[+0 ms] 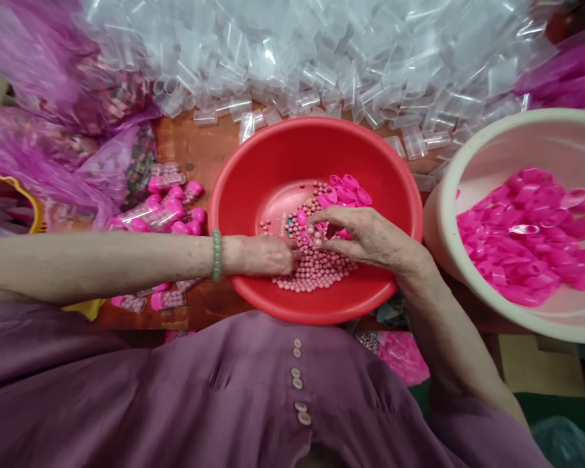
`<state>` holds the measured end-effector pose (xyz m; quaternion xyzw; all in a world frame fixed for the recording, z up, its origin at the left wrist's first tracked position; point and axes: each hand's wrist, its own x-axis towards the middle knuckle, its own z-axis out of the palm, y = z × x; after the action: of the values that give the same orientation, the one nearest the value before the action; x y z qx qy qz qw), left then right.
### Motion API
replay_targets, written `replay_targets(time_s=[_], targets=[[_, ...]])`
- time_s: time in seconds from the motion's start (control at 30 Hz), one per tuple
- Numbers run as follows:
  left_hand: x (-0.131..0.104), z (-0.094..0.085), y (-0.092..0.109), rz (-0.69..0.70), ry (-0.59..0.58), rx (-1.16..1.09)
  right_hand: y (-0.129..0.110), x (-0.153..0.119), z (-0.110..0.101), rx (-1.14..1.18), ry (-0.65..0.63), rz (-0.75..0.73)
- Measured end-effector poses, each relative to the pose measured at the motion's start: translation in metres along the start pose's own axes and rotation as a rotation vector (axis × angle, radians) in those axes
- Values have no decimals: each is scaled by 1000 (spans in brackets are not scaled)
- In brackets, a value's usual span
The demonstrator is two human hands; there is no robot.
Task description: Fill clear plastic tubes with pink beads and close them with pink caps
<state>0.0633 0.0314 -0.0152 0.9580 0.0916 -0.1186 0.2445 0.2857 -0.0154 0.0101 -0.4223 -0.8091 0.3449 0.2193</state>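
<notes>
A red basin (229,188) stands before me with small pink beads (316,276) in its bottom. Over the beads, my right hand (375,237) pinches a small clear plastic tube (316,235) that has beads inside, between thumb and fingers. My left hand (266,255), a green bead bracelet at its wrist, reaches over the basin's left side. Its fingers are curled down at the beads, and what they hold, if anything, is hidden. Bright pink caps (348,190) lie in the basin behind my right hand.
Clear plastic tubes (273,65) are heaped along the back. Right of the basin, a cream tub (448,240) contains many pink caps (531,240). Bead-filled tubes with pink caps (163,211) lie at left, near purple plastic bags (43,149) and a yellow-rimmed basket (39,211).
</notes>
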Motion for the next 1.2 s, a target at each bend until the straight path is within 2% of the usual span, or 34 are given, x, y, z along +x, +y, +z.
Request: replay_targets(time_s=[0.07,0.13,0.23,0.33,0.5,0.57,0.63,0.77,0.83,1.03,1.2], targets=[[9,3,7,171,-160,-68,1,2,-1,-15,-2,24],[19,5,10,236,-221,-173,1,4,-2,-21,-6,49],[29,9,12,196,-184,-437,2,5,-3,-18,15,77],[29,5,13,158,-123,-680,3,6,-5,19,65,103],[7,-27,7,50,-86,-924,10,11,-6,110,147,73],[-6,-38,4,1,-8,-954,14,19,-7,61,171,58],[-16,-41,4,-31,139,-986,17,31,-8,-24,132,82],[-27,-33,14,-141,432,-1151,23,61,-7,-164,-31,182],[-31,-29,19,-168,528,-1314,27,76,-3,-209,-50,237],[-39,-21,23,-78,675,-1747,35,114,17,-273,60,464],[-42,-20,23,-56,801,-1786,35,130,31,-328,139,568]])
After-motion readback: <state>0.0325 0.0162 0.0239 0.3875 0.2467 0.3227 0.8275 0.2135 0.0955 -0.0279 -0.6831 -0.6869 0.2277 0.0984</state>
